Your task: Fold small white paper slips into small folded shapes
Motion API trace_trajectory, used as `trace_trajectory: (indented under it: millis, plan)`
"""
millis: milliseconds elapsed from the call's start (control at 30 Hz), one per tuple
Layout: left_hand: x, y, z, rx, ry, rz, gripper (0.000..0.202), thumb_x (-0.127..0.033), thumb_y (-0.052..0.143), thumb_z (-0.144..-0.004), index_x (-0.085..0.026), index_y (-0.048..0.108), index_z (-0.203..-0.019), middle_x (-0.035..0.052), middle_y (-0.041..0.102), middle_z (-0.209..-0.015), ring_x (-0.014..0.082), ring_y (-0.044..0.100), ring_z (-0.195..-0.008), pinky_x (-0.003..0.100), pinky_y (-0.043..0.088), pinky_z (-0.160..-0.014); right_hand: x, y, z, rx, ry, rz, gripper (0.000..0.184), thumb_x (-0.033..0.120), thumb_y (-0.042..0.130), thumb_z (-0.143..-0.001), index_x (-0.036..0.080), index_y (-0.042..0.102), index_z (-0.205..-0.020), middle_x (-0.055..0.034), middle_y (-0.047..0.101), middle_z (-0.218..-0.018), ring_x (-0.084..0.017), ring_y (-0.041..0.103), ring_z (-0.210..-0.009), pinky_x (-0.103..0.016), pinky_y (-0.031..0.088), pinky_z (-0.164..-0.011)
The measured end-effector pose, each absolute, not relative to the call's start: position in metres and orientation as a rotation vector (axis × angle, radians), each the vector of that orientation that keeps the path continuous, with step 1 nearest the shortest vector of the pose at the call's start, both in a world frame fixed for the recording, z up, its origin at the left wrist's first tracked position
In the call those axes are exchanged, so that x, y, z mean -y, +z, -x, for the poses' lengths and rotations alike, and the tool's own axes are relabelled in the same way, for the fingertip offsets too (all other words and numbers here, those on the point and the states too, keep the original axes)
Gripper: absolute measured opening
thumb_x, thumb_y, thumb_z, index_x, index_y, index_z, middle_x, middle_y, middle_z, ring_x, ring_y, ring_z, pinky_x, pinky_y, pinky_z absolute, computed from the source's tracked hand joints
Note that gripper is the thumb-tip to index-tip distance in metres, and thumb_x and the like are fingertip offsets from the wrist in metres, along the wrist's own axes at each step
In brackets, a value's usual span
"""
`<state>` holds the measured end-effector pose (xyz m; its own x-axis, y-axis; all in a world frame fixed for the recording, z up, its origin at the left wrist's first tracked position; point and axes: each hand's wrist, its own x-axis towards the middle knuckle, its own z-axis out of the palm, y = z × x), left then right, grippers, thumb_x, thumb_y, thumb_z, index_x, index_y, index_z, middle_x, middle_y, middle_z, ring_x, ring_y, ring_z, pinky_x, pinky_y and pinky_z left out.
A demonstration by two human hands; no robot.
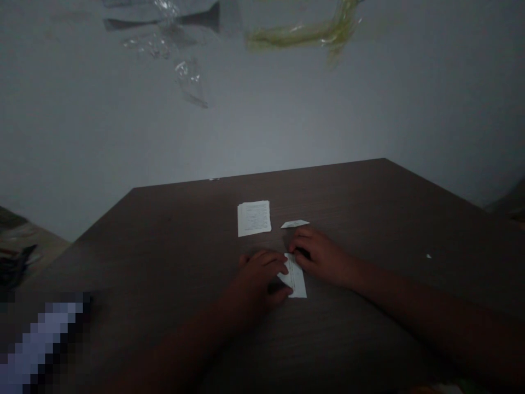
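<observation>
A small piece of printed white paper (298,282) lies on the dark table between my hands, with a slanted edge at its lower left. My left hand (262,276) grips its left side, fingertips on top and thumb at the lower edge. At the upper right part of the same paper, my right hand (320,253) has curled fingers closed on it; the fingertips are partly hidden. Just beyond my right fingers rests a small folded paper (295,224) with pointed ends. A stack of square printed paper sheets (254,218) sits farther back to the left.
The brown table (184,230) meets a pale wall (287,120) behind. Clear tape (191,82) and yellow tape (295,37) stick to the wall. A pixelated, blurred-out object (45,339) is at the lower left. A tiny white scrap (429,256) lies on the right.
</observation>
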<state>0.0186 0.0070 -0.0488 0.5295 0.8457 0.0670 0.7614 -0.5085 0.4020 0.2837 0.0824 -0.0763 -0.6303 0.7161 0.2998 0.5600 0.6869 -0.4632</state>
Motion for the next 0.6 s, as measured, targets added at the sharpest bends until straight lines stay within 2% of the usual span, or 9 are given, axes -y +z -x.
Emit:
trace_trajectory:
  millis: [133, 333, 467, 600]
  plan:
    - [-0.007, -0.048, -0.018, -1.322, 0.387, -2.428, 0.035, -0.018, 0.089, -0.104, -0.03, 0.083, -0.136, 0.0063, 0.086, -0.161, 0.0359, 0.078, -0.154, 0.057, 0.058, -0.13, -0.079, -0.073, -0.282, 2.44, 0.473, 1.018, 0.015, 0.012, 0.072, -0.108, 0.022, 0.081, -0.115, -0.0099, 0.079, -0.12, -0.03, 0.073, -0.119, -0.047, 0.054, -0.108]
    - [-0.009, -0.052, -0.017, -1.309, 0.392, -2.415, 0.039, -0.022, 0.092, -0.103, -0.031, 0.084, -0.139, 0.0078, 0.086, -0.161, 0.0378, 0.077, -0.155, 0.058, 0.058, -0.131, -0.069, -0.06, -0.277, 2.484, 0.451, 1.165, 0.021, 0.009, 0.071, -0.105, 0.02, 0.08, -0.12, -0.0148, 0.079, -0.129, -0.035, 0.073, -0.128, -0.05, 0.054, -0.111]
    - [-0.006, -0.047, -0.02, -1.381, 0.379, -2.385, 0.041, -0.022, 0.094, -0.101, -0.029, 0.084, -0.14, 0.0089, 0.087, -0.156, 0.039, 0.078, -0.152, 0.061, 0.058, -0.129, -0.065, -0.053, -0.275, 2.484, 0.423, 1.28, 0.014, 0.01, 0.072, -0.104, 0.018, 0.08, -0.113, -0.0163, 0.078, -0.125, -0.036, 0.073, -0.124, -0.05, 0.055, -0.109]
    - [-0.004, -0.041, -0.024, -1.473, 0.311, -2.337, 0.044, -0.023, 0.097, -0.099, -0.029, 0.085, -0.141, 0.0098, 0.087, -0.151, 0.0408, 0.078, -0.148, 0.063, 0.059, -0.127, -0.062, -0.051, -0.276, 2.475, 0.461, 1.27, 0.014, 0.01, 0.072, -0.104, 0.019, 0.08, -0.111, -0.0135, 0.077, -0.121, -0.033, 0.073, -0.119, -0.047, 0.055, -0.106]
